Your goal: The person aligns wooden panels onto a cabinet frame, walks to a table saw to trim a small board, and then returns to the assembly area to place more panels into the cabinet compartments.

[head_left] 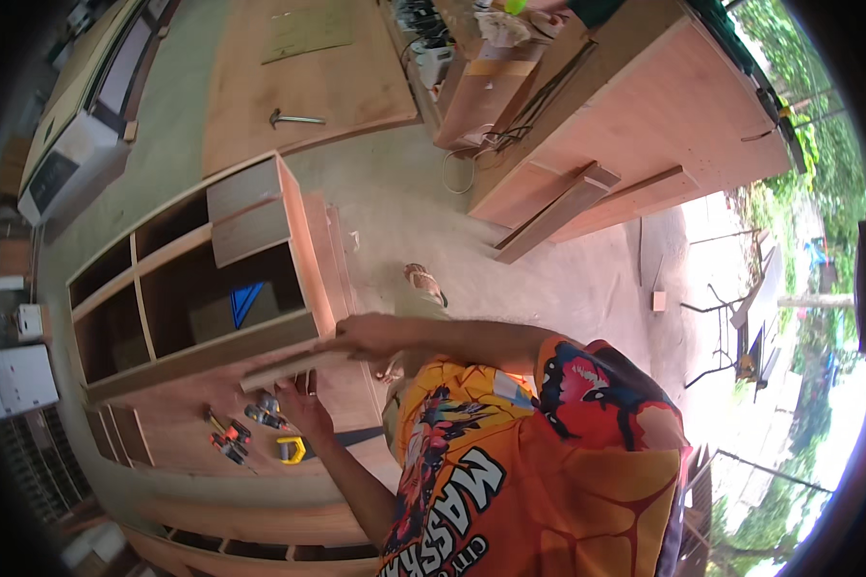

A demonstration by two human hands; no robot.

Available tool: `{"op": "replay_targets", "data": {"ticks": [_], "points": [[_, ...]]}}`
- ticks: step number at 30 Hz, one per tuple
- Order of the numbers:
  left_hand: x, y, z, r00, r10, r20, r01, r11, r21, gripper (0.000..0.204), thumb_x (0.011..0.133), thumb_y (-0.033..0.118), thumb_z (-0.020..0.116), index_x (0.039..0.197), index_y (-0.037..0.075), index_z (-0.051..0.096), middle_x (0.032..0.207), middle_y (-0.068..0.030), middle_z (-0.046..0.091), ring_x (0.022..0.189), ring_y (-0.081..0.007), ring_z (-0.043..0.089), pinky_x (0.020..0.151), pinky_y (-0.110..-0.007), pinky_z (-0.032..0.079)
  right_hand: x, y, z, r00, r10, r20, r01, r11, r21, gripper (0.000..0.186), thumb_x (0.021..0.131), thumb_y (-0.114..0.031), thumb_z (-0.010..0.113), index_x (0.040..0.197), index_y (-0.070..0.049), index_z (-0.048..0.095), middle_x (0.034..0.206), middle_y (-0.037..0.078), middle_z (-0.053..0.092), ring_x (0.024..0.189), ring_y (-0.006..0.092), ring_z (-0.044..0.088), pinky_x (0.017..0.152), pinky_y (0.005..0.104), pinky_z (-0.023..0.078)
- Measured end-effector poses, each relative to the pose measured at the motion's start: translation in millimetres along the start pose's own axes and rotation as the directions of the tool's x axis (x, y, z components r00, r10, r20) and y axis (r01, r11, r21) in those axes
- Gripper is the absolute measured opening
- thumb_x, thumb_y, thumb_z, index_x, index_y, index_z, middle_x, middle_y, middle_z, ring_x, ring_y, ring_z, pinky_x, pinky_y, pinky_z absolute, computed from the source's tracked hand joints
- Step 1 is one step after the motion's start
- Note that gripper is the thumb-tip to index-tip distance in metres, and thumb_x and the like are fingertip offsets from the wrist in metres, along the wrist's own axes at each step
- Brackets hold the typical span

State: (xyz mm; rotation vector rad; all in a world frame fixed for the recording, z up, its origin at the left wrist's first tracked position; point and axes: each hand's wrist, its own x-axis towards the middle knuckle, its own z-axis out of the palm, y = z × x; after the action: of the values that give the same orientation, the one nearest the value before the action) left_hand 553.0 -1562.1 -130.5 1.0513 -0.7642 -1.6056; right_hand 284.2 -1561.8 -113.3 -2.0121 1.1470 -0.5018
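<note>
Two hands on one wooden strip [293, 366] — right hand [361, 335] gripping it, left hand [301, 404] grasping beneath, beside cabinet [192, 288].

Plywood panel [178, 433] carries screwdrivers [233, 438] and tape measure [292, 448].

– What lies just below the grip?
– A yellow tape measure [292, 448] and red-handled hand tools [229, 442] on a plywood sheet [178, 423].
– And well above it?
– A steel claw hammer [293, 119] on a large plywood panel [303, 82]; white cable coil [460, 171] on the concrete floor [423, 221].
</note>
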Motion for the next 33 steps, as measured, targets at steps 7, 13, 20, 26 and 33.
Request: {"op": "replay_targets", "data": {"ticks": [7,13,20,26,33], "points": [[56,-23,102,0.984,-0.173,-0.037,0.171,0.984,-0.045,0.05,0.109,0.034,0.064,0.15,0.011,0.049,0.137,-0.0096,0.066,0.125,-0.0239,0.066,0.103,-0.044,0.053,-45,53,-76,0.991,0.123,0.062,-0.129,0.984,0.124,0.067,0.103,-0.046,0.065,0.163,-0.024,0.044,0.119,0.021,0.064,0.11,0.0412,0.064,0.092,0.0521,0.052],[129,-20,220,0.992,-0.088,0.092,0.091,0.995,-0.032,0.051,0.1,0.013,0.074,0.146,0.002,0.053,0.129,-0.0108,0.067,0.119,-0.0236,0.067,0.101,-0.038,0.056,-55,123,-178,0.989,0.086,-0.118,-0.036,0.927,0.374,0.064,0.104,-0.046,0.065,0.154,-0.007,0.054,0.127,0.022,0.066,0.119,0.0392,0.063,0.101,0.0509,0.05],[152,20,350,0.953,0.199,0.229,-0.214,0.976,0.039,0.07,0.094,-0.001,0.071,0.158,-0.003,0.042,0.143,-0.0172,0.063,0.136,-0.0308,0.061,0.118,-0.045,0.047,-72,148,-270,0.948,0.054,-0.314,0.092,0.897,0.432,0.069,0.093,-0.023,0.083,0.153,-0.005,0.055,0.139,0.018,0.065,0.128,0.0328,0.062,0.112,0.0436,0.047],[147,43,385,0.926,0.219,0.307,-0.197,0.975,-0.102,0.087,0.085,0.017,0.091,0.157,0.002,0.044,0.141,-0.0156,0.063,0.133,-0.0289,0.062,0.113,-0.045,0.052,-84,140,-298,0.941,0.056,-0.335,0.078,0.924,0.375,0.066,0.088,-0.021,0.087,0.146,-0.006,0.06,0.134,0.014,0.068,0.124,0.0294,0.063,0.107,0.041,0.05],[158,44,374,0.903,0.266,0.338,-0.044,0.839,-0.543,0.1,0.093,0.08,0.058,0.164,0.013,0.036,0.139,-0.0057,0.06,0.12,-0.0263,0.062,0.116,-0.051,0.046,-96,128,-314,0.92,0.16,-0.358,0.074,0.826,0.559,0.032,0.099,-0.01,0.076,0.131,-0.006,0.074,0.107,0.008,0.077,0.097,0.0159,0.073,0.086,0.0317,0.057]]}}
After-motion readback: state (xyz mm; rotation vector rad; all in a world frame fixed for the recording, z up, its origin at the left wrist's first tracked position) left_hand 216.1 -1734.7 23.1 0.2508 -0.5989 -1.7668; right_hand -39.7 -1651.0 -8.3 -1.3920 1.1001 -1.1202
